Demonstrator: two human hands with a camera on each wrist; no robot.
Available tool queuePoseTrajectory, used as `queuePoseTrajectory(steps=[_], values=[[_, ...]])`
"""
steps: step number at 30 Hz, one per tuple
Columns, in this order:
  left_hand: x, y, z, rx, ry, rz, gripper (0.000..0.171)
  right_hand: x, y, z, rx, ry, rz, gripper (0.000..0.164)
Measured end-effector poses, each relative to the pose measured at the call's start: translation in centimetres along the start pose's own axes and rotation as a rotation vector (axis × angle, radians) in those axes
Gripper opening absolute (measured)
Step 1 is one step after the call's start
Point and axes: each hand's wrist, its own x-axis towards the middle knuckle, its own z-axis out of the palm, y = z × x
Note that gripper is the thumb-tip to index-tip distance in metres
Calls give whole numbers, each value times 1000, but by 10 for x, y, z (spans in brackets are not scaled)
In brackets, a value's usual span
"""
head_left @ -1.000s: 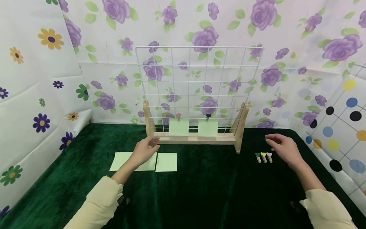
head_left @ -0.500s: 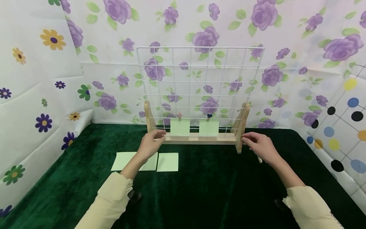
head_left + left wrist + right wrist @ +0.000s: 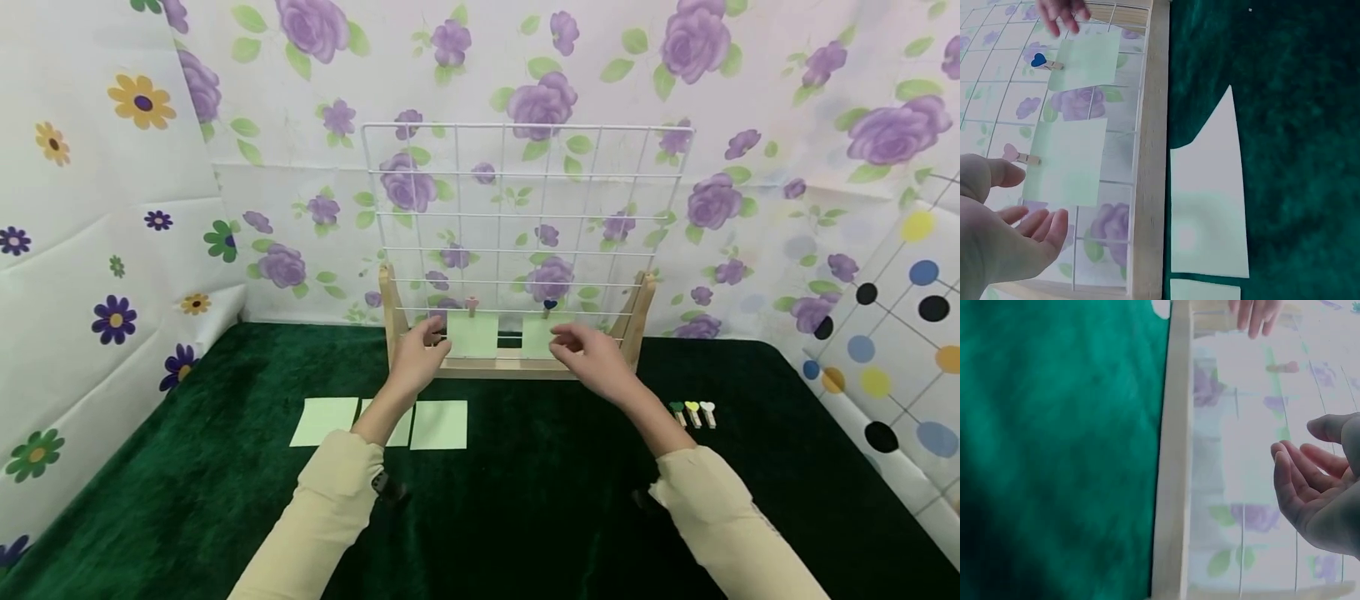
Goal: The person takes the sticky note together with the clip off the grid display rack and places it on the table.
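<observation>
Two pale green paper squares hang on a white wire grid held by a wooden stand. The left paper is clipped by a small clothespin with a pink top. A clothespin with a dark blue heart clips the right paper. Beside the left paper's left edge is my left hand, thumb and fingers apart, holding nothing. My right hand is in front of the right paper's right part and covers some of it. Its fingers bend loosely around nothing in the right wrist view.
On the dark green cloth lie three more pale green sheets at left, the middle one partly behind my left wrist. Three heart-topped clothespins, green, yellow and white, lie at right. Floral sheeting stands behind the grid.
My right hand has moved left from near the loose clothespins, past the stand's right leg, to the right paper. My left hand has moved slightly right and up toward the left paper.
</observation>
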Motion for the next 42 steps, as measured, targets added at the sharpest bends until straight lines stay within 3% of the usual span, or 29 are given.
queuePoseTrajectory(steps=[18, 30, 36, 42], values=[[20, 3, 8, 36, 13, -5, 46, 62, -56, 32, 99, -38, 20, 34], [24, 2, 13, 68, 30, -29, 46, 82, -65, 49, 176, -58, 106, 44], [26, 1, 13, 65, 33, -31, 46, 90, -69, 58, 230, -68, 116, 44], [28, 2, 15, 59, 58, -29, 43, 92, -68, 64, 206, -61, 105, 39]])
